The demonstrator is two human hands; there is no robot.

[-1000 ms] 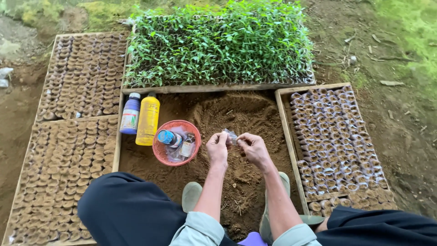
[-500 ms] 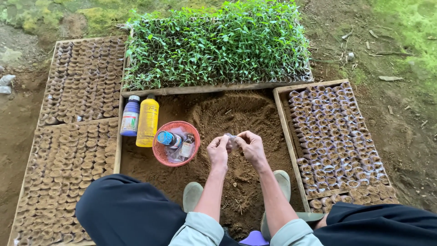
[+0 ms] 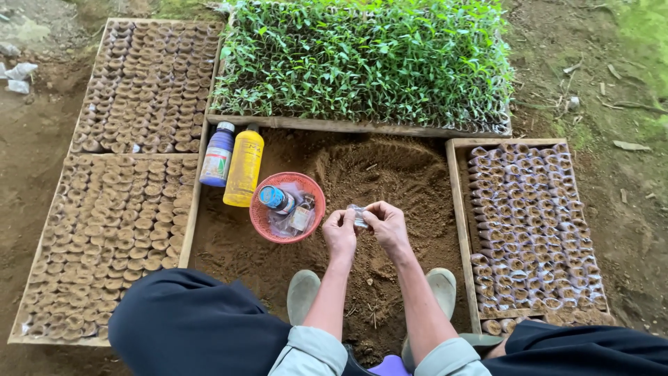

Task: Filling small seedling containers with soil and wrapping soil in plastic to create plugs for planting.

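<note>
My left hand (image 3: 339,231) and my right hand (image 3: 387,224) meet over a mound of loose brown soil (image 3: 390,181). Between their fingertips they pinch a small clear plastic bag (image 3: 359,215). Just left of my left hand sits a red plastic bowl (image 3: 262,217) with a blue-capped bottle (image 3: 276,199) and small packets in it. My knees in dark trousers and two pale boots (image 3: 303,292) frame the bottom of the view.
A yellow bottle (image 3: 244,167) and a purple-blue bottle (image 3: 217,154) lie beside the bowl. Wooden-framed beds of small soil-filled pots lie at left (image 3: 111,230), upper left (image 3: 146,83) and right (image 3: 529,230). A bed of green seedlings (image 3: 362,59) fills the back.
Both hands stay together on the small bag, working it with the fingers; they have dropped slightly toward me. The view has shifted a little.
</note>
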